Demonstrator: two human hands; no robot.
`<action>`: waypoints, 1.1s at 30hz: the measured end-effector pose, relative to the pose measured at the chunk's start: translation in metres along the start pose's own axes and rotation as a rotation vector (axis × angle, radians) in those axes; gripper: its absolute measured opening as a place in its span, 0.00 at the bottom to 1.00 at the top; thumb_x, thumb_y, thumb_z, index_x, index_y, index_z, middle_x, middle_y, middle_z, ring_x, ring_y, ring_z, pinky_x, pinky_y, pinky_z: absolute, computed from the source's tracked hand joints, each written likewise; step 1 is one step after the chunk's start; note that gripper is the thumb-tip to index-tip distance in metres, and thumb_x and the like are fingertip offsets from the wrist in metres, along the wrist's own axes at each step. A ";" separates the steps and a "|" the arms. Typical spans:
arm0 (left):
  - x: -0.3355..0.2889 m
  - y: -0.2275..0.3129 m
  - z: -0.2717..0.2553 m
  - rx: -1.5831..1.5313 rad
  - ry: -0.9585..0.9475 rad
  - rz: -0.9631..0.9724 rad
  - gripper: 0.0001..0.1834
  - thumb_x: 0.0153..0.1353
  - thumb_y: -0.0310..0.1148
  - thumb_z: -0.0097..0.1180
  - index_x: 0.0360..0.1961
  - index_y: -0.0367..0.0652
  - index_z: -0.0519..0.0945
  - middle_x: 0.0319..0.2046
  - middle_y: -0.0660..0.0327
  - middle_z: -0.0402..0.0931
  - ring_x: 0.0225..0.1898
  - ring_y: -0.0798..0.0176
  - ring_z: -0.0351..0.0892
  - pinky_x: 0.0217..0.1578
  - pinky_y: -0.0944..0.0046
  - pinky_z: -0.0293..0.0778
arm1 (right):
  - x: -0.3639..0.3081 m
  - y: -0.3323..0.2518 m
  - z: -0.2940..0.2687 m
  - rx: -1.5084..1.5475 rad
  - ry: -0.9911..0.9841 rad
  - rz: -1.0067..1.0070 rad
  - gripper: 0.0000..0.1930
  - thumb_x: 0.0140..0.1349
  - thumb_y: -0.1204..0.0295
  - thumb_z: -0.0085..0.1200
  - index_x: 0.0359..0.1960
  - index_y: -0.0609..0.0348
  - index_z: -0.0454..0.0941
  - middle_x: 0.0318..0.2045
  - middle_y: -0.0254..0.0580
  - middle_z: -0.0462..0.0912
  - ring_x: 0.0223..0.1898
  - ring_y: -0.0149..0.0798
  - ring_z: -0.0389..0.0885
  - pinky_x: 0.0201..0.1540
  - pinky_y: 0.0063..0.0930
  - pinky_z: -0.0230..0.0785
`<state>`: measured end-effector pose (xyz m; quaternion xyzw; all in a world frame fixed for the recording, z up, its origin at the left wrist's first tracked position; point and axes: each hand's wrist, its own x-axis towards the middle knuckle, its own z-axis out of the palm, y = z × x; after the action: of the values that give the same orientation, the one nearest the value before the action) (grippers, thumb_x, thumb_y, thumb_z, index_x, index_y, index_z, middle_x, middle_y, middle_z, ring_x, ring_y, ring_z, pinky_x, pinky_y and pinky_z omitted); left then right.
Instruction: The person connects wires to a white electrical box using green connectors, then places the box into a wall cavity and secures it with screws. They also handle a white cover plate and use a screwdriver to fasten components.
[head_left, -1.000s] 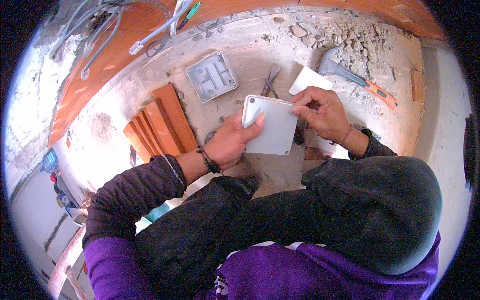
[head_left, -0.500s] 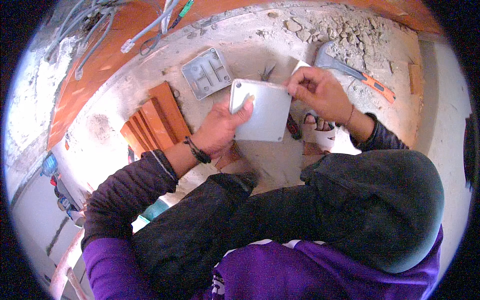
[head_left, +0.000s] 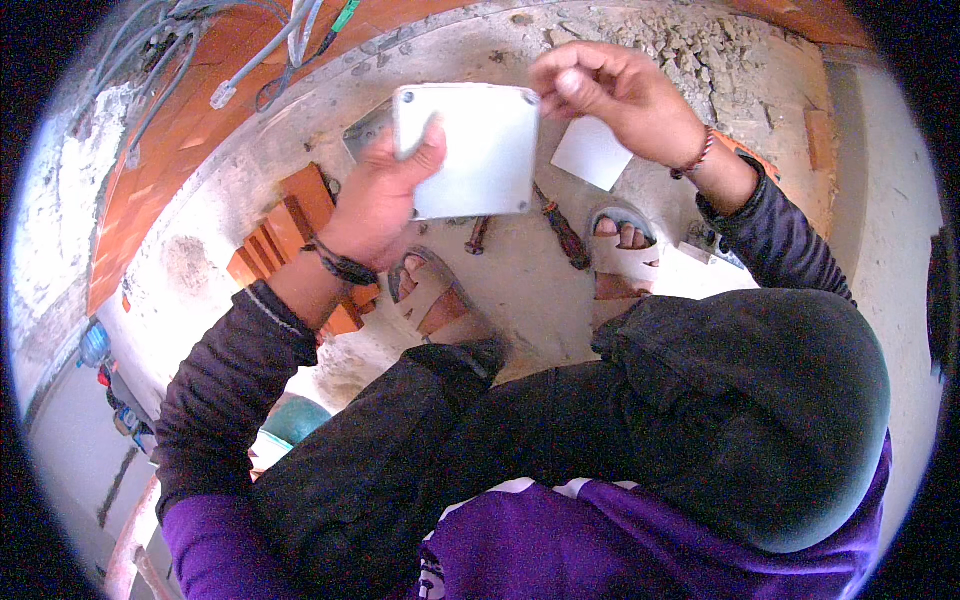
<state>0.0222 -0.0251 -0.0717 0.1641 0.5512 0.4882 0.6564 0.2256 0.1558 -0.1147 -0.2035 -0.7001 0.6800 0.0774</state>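
My left hand grips a square light-grey box cover by its left edge, thumb across the smooth face; dark screws or holes show at its corners. Close to the cover's upper right corner is my right hand, its fingers curled in toward the thumb. Blur hides whether anything small is pinched there, or if the fingertips touch the cover. Behind the cover, a grey box part on the floor is mostly hidden. A white square sheet lies below my right hand.
A screwdriver and a small dark tool lie between my sandalled feet. Orange ridged blocks stand at left. Rubble lies at the back right, near an orange-handled hammer, mostly hidden. Grey cables hang at upper left.
Both hands have moved up and away from me, the cover shifting left with the left hand. The white sheet and screwdriver now show more fully; the floor box part and hammer are more covered.
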 end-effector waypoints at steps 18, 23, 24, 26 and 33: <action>-0.053 0.000 -0.089 -0.096 0.270 0.036 0.26 0.71 0.44 0.49 0.63 0.39 0.66 0.58 0.58 0.73 0.59 0.59 0.74 0.59 0.57 0.70 | -0.138 0.037 -0.046 -1.129 0.120 0.079 0.38 0.36 0.71 0.71 0.56 0.53 0.72 0.55 0.47 0.71 0.59 0.53 0.68 0.62 0.47 0.61; -0.065 0.003 -0.093 -0.008 0.367 0.058 0.27 0.71 0.45 0.48 0.64 0.39 0.65 0.59 0.58 0.72 0.60 0.59 0.72 0.60 0.58 0.69 | -0.163 0.061 -0.049 -1.200 0.091 0.152 0.41 0.35 0.68 0.72 0.58 0.53 0.70 0.57 0.47 0.69 0.59 0.54 0.67 0.64 0.47 0.60; -0.064 0.001 -0.096 -0.028 0.364 0.044 0.27 0.71 0.45 0.48 0.64 0.39 0.65 0.59 0.58 0.72 0.60 0.60 0.72 0.60 0.58 0.68 | -0.165 0.060 -0.051 -1.215 0.091 0.172 0.41 0.35 0.68 0.72 0.58 0.53 0.70 0.57 0.47 0.69 0.59 0.54 0.67 0.64 0.47 0.60; -0.063 -0.002 -0.105 -0.064 0.371 0.015 0.27 0.71 0.45 0.48 0.64 0.39 0.64 0.59 0.58 0.71 0.60 0.60 0.71 0.60 0.58 0.68 | -0.165 0.056 -0.051 -1.238 0.086 0.203 0.41 0.37 0.69 0.72 0.59 0.53 0.70 0.57 0.47 0.69 0.60 0.54 0.67 0.64 0.47 0.59; -0.072 0.002 -0.102 -0.014 0.454 0.062 0.27 0.71 0.44 0.49 0.64 0.40 0.63 0.57 0.59 0.73 0.57 0.61 0.74 0.56 0.58 0.72 | -0.094 0.037 0.030 -0.908 -0.216 -0.025 0.26 0.52 0.68 0.63 0.55 0.50 0.74 0.49 0.49 0.75 0.51 0.53 0.74 0.53 0.43 0.70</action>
<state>-0.0632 -0.1166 -0.0641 0.0623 0.6760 0.5366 0.5013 0.3053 0.0910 -0.1372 -0.1365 -0.9334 0.3209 -0.0845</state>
